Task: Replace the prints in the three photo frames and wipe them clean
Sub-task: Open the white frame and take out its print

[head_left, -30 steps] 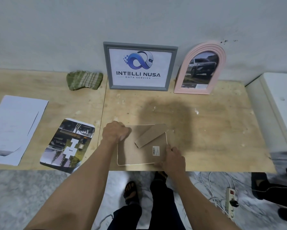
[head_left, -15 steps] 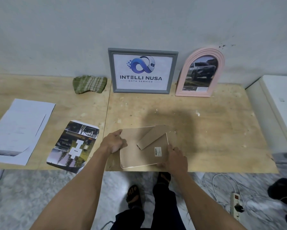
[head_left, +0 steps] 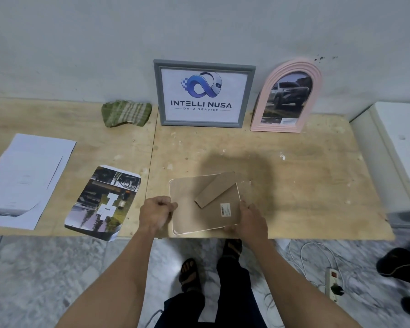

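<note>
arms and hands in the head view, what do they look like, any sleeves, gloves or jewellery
Both forearms are bare up to the picture's lower edge: no sleeves in view. The left hand and the right hand wear no gloves, and no ring, watch or bracelet shows. Below them, dark trousers and an open sandal are visible.
</note>
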